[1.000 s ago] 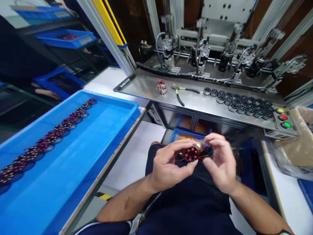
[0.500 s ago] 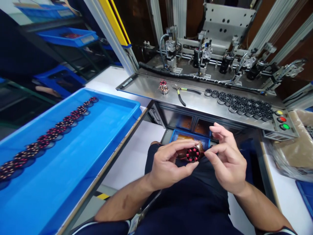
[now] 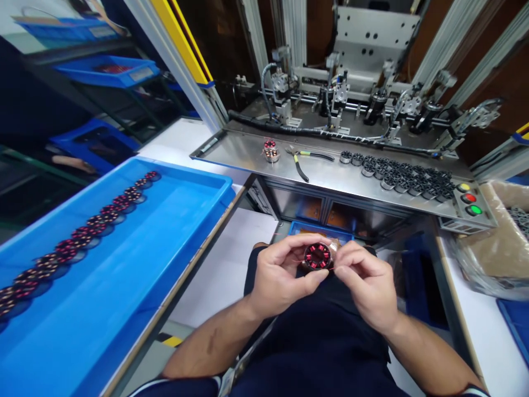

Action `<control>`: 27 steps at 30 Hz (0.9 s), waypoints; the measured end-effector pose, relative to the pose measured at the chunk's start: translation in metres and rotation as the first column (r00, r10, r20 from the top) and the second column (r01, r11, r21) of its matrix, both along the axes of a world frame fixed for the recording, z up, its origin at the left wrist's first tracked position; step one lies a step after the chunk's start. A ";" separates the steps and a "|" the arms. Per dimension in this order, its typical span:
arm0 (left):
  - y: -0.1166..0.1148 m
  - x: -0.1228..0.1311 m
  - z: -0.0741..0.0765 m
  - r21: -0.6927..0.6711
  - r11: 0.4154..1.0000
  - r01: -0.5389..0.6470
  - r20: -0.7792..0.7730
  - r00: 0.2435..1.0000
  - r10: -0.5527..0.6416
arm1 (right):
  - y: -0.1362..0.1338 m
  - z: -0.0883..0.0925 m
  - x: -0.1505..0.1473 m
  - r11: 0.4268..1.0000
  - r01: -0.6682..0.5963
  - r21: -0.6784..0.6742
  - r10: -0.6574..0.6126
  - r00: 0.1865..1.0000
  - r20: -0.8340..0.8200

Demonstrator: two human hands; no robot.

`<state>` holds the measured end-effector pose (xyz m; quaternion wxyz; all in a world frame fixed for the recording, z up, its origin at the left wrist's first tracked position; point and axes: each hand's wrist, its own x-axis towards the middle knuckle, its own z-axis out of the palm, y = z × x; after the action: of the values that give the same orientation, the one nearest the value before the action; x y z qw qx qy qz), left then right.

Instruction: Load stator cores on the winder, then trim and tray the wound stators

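My left hand is closed around a small motor stator, thumb below and fingers above. The stator is a dark ring with red wire coils facing up at me. Close against its right side, my right hand pinches a thin red wire that comes off the ring; the fingertips hide most of it. On the metal ledge ahead stand two wound stators, one behind the other. Beside them lie wire cutters with black and yellow-green handles, their jaws toward the stators.
At left, a large blue tray holds a long row of wound stators. Several black unwound cores crowd the ledge's right, near the push buttons. Machine fixtures stand behind. A plastic-lined box is at right.
My right hand has moved left, right up to the stator, and its raised fingers have curled in. My left hand still holds the stator. The view has shifted slightly.
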<state>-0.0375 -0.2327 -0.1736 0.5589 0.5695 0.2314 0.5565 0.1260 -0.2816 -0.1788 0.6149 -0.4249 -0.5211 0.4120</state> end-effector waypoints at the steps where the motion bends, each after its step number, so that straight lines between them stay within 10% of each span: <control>1: -0.001 0.000 0.000 -0.008 1.000 0.001 0.002 1.000 -0.001 | 0.000 0.001 0.000 0.999 0.031 0.011 -0.031 1.000 0.000; 21: -0.002 -0.001 -0.012 0.252 0.962 -0.105 -0.090 0.987 0.131 | 0.000 0.008 -0.003 0.994 0.106 0.019 -0.106 0.994 0.001; 27: -0.002 -0.003 -0.002 0.035 0.999 0.033 -0.029 0.999 -0.032 | 0.003 0.010 0.007 0.965 0.042 0.259 -0.096 0.975 0.200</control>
<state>-0.0407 -0.2349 -0.1755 0.5543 0.5909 0.2203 0.5432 0.1331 -0.2788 -0.1687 0.6194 -0.4020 -0.6167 0.2727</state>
